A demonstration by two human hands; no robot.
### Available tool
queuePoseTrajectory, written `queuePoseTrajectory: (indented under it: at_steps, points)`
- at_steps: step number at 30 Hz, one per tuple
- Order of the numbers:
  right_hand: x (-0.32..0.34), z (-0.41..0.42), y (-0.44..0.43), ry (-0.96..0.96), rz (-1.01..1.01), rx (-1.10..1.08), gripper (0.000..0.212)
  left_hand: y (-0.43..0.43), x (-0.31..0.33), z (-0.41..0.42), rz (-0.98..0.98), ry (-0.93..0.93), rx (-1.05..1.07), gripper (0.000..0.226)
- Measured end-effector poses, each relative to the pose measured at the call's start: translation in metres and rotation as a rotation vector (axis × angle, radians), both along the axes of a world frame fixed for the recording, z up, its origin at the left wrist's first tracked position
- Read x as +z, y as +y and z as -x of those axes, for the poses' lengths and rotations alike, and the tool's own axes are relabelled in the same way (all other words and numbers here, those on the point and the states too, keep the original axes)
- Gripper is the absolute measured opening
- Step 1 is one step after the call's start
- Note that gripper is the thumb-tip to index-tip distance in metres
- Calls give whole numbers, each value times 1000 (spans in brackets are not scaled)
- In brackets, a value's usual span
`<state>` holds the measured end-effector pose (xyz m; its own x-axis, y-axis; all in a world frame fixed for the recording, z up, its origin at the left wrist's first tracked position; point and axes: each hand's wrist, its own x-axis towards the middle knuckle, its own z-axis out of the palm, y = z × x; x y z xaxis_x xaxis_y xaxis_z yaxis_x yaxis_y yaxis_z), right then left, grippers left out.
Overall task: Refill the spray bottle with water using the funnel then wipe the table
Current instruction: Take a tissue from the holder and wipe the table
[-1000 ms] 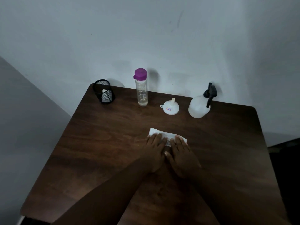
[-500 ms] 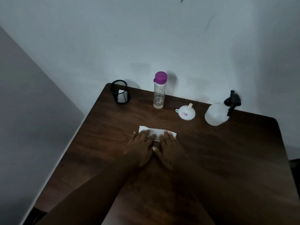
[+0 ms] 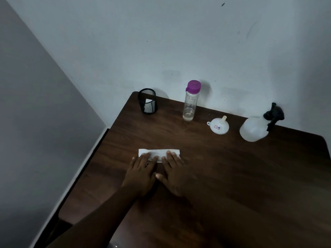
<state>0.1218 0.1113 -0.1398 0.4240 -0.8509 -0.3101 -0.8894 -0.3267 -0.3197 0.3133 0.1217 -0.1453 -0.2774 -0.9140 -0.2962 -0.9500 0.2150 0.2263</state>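
Tissue (image 3: pixel 159 152), left hand (image 3: pixel 141 173), right hand (image 3: pixel 174 173) pressing, fingers (image 3: pixel 146 158) straight

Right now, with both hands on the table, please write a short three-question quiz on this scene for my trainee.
1. True or false: the left hand and right hand both touch the paper with straight fingers.
2. What lies between the bottle and the sprayer? A sponge, B funnel, C paper.
3. What colour is the bottle's cap?
Key: 1 true; 2 B; 3 purple.
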Motion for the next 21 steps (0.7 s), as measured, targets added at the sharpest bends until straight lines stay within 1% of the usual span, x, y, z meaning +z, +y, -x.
queuePoseTrajectory:
  at_steps: [4, 9, 13, 16, 19, 21]
  points:
    - [2, 14, 12, 12, -3, -1, 101, 14, 4, 19, -26, 21, 20, 81]
    - [5, 48, 27, 34, -12, -67, 99, 22, 5, 54, -11, 17, -23, 81]
    - [12, 91, 46, 33, -22, -131, 97, 29, 6, 96, 1, 18, -115, 79]
    - [15, 119, 64, 35, -17, -190, 91, 34, 7, 125, 5, 21, -180, 78]
    - [16, 137, 80, 58, 10, -222, 86, 40, 10, 146, -15, -9, -226, 80]
    - [16, 143, 88, 57, -26, -225, 86, 45, 12, 153, -29, -14, -250, 77]
